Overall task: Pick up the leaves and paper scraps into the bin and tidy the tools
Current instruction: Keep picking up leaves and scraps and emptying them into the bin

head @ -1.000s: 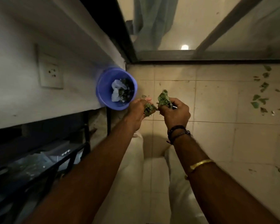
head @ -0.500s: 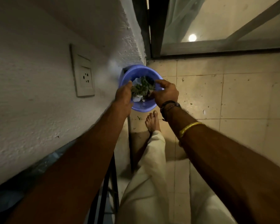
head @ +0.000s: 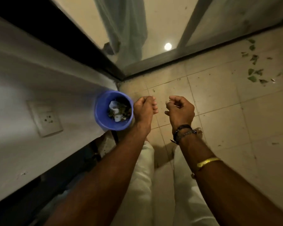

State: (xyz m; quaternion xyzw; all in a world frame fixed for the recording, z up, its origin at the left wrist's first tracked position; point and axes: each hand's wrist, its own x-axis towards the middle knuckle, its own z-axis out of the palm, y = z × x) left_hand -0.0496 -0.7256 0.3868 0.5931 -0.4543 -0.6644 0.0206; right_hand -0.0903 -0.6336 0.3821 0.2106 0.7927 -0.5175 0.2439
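Your blue bin stands on the tiled floor against the foot of the white wall, near the corner where the dark window frame meets the floor. Inside it lie dark green leaves mixed with crumpled white paper scraps; no label or writing can be read on the bin. More leaves remaining on the floor lie scattered well apart from it, up at the far right. Your left hand hangs just beside the bin's right rim, back of the hand toward you, fingers curled loosely inward with nothing visible in them. Your right hand is level with it and a short gap away, fingers also bent in toward the palm, thumb tip close to the forefinger, holding nothing that can be seen. Both forearms reach straight forward from the bottom of the view. On your right wrist sit dark bracelets, and higher up the forearm a gold bangle. A wall socket is set in the wall left of the bin; any marking on it is too blurred to read. Your pale trousers show between the arms.
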